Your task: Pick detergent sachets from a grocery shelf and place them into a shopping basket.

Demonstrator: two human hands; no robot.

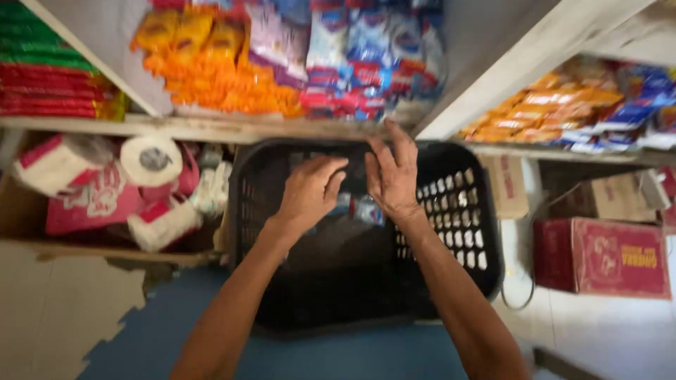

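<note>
Both hands reach down into a black plastic laundry basket point(458, 211) with perforated walls, which stands on the floor against the front edge of the lowest shelf. The left hand point(310, 193) hangs over the middle of the basket, fingers point(331, 169) curled loosely downward and gripping nothing that can be seen. The right hand point(391, 172) is just beside it, fingers spread open and pointing toward the basket's far rim. Under and between the hands lie a few small blue-and-white packets point(362, 209) on the basket's bottom; the blur hides whether either hand touches them. Left of the basket, a cardboard box holds toilet paper rolls point(151, 160) in pink wrapping. On the shelf above hang orange snack packets point(211, 63) and blue-and-red sachets point(366, 56). A red carton point(605, 257) stands on the floor to the right.
</note>
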